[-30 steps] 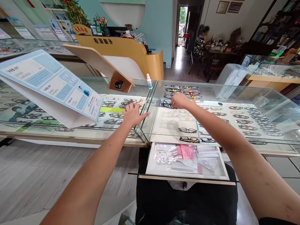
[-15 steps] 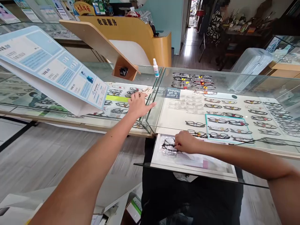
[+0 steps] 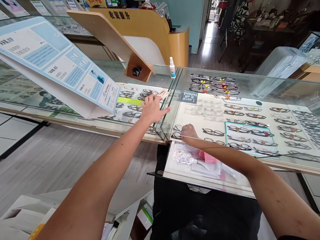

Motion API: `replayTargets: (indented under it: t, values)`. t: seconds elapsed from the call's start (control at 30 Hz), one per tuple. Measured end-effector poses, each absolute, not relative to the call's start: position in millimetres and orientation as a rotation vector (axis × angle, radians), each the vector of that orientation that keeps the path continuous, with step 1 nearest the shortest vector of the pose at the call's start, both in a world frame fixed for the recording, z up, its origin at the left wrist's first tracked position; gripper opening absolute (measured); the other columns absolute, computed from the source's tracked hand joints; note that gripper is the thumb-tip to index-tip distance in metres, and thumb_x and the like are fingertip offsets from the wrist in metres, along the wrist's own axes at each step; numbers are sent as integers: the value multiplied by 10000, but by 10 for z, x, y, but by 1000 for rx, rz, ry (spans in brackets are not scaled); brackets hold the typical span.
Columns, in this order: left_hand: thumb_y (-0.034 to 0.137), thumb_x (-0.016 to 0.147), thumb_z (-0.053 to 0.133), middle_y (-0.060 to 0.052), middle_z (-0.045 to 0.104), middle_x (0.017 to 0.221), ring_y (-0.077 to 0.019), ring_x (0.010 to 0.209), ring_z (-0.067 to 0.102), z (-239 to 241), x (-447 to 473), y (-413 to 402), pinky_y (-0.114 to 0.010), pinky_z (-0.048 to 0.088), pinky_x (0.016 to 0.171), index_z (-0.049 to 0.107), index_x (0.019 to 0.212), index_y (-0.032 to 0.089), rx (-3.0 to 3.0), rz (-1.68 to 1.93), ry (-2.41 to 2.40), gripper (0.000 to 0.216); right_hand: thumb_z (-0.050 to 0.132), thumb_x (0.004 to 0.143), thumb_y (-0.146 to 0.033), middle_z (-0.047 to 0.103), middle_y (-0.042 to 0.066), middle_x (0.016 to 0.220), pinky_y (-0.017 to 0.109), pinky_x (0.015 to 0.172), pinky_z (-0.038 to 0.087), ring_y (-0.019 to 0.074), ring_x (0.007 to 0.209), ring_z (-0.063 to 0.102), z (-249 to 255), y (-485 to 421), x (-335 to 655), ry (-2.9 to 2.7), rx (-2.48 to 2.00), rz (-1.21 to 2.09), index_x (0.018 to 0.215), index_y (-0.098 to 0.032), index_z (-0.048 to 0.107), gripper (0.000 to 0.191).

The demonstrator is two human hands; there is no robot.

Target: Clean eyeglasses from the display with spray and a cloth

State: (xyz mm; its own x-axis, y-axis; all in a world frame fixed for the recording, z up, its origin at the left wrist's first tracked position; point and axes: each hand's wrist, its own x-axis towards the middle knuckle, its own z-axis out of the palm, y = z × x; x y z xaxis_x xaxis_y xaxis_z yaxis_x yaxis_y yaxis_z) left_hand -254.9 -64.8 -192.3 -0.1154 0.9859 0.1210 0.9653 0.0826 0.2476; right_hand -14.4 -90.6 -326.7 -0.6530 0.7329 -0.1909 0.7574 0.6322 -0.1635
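My left hand (image 3: 152, 109) rests on the glass top of the counter, its thumb spread and fingers apart, holding nothing. Inside the display case my right hand (image 3: 189, 134), seen through the glass, has its fingers curled at a pair of dark-framed eyeglasses (image 3: 177, 135) near the case's left front corner. The fingertips are partly hidden. Beneath my right forearm the drawer (image 3: 170, 166) is pulled out, with clear plastic bags (image 3: 183, 156), a pink slip (image 3: 210, 158) and white papers in it.
Rows of eyeglasses (image 3: 213, 132) lie right of my right hand, some on a teal-edged card (image 3: 226, 128). A spray bottle (image 3: 172, 68), a wooden-backed mirror or stand (image 3: 105, 33) and a folded blue sign (image 3: 62, 66) stand on the counter. A person is in the background.
My right hand has moved from the open drawer up and forward into the display case, with the eyeglasses now there. My left hand stays on the glass. The view has shifted slightly.
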Motion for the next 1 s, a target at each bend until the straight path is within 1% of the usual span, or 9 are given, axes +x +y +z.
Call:
replayTargets:
  t: [0.13,0.27,0.33,0.43,0.53,0.67,0.83,1.0]
  values:
    - [728,975,607,-220,484,1710,-471,1601,383,-1920,-2547,-645,-604,346,1288,596,1545,200,2025,404,2261,777,593,1077,-377,720,182,1417,557,1373,229,386,1430,534,-3316,-892,-110,2768,1264,-369,1163,-172,875,360]
    - [726,977,600,-221,486,1708,-472,1600,383,-1912,-2542,-647,-608,353,1285,595,1545,196,2027,395,2261,777,608,1078,-433,741,171,1392,572,1408,169,378,1471,517,-3353,-847,-71,2805,1254,-377,1197,-174,843,369]
    - [717,980,598,-226,486,1704,-467,1598,387,-1905,-2538,-650,-612,355,1285,593,1546,189,2032,396,2259,774,619,1078,-452,741,175,1407,584,1415,152,381,1502,497,-3379,-812,-43,2818,1251,-379,1219,-173,823,374]
    - [707,983,595,-229,488,1697,-463,1596,389,-1900,-2535,-653,-611,354,1287,590,1546,190,2030,392,2262,764,641,1074,-471,735,158,1456,588,1415,164,379,1548,470,-3407,-760,-2,2832,1240,-397,1224,-215,813,343]
    - [704,983,598,-224,493,1683,-461,1591,397,-1904,-2537,-653,-610,356,1287,592,1538,192,2032,401,2259,755,651,1069,-454,709,135,1527,592,1422,163,374,1580,451,-3413,-733,19,2848,1222,-421,1177,-245,835,299]
    - [695,981,602,-225,507,1664,-463,1582,409,-1912,-2541,-650,-611,362,1283,600,1525,190,2040,408,2262,742,640,1070,-406,657,129,1606,584,1428,148,362,1608,420,-3396,-748,11,2860,1215,-446,1146,-233,863,293]
    - [713,988,583,-234,488,1683,-480,1587,396,-1905,-2545,-647,-627,356,1286,592,1533,184,2041,404,2247,759,632,1071,-383,638,126,1635,558,1427,147,347,1605,419,-3332,-807,-30,2848,1210,-490,1149,-232,880,301]
    - [716,991,581,-222,481,1694,-471,1594,384,-1900,-2548,-645,-614,357,1294,585,1545,192,2035,379,2254,763,647,1056,-362,633,143,1634,552,1426,151,352,1605,416,-3263,-871,-77,2823,1239,-535,1120,-210,888,292]
